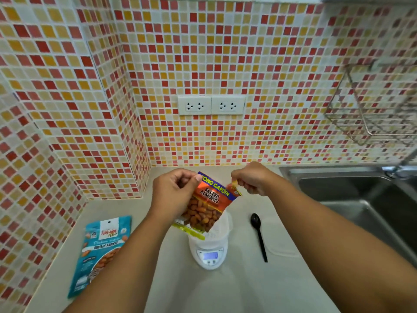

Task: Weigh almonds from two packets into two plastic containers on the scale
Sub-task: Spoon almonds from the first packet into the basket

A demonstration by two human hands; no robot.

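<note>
I hold an orange packet of salted almonds up in the air above the white scale. My left hand grips the packet's top left corner. My right hand pinches its top right corner, where a small strip is partly torn. A clear plastic container stands on the scale, partly hidden by the packet. A second clear container lies on the counter to the right. A blue packet of roasted almonds lies flat on the counter to the left.
A black plastic spoon lies on the counter right of the scale. A steel sink is at the right, with a wire rack on the tiled wall above it. Wall sockets sit on the back wall.
</note>
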